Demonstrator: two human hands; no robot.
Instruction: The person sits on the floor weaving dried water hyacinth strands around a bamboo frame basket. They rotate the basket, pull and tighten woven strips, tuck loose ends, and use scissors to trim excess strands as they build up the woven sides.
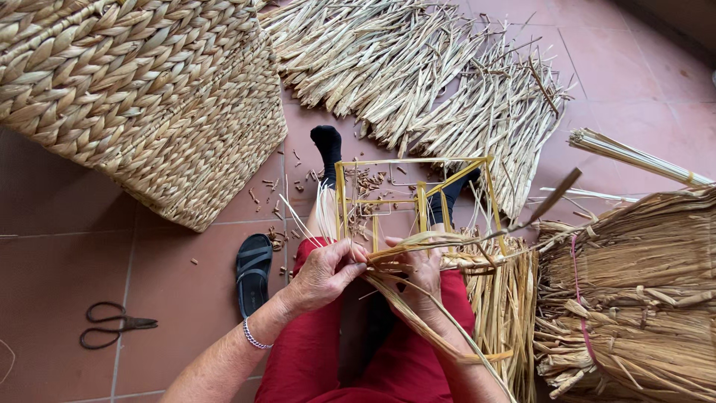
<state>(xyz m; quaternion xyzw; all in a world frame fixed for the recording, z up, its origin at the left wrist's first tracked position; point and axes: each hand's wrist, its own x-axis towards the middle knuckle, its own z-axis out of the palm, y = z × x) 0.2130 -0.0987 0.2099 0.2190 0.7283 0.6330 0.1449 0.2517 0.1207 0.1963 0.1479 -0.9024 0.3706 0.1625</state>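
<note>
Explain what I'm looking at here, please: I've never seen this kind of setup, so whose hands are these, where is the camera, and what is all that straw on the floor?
There is no machine. The single picture comes from a camera worn on a person's head, looking down at their lap and a tiled floor.

The left hand and right hand both grip pale dried straw strands, working them onto a yellow wire frame propped at the knees.

On the floor: a finished woven basket upper left, flattened strands spread ahead, tied straw bundles at right, black scissors at left, and one black sandal beside the red trousers.
</note>
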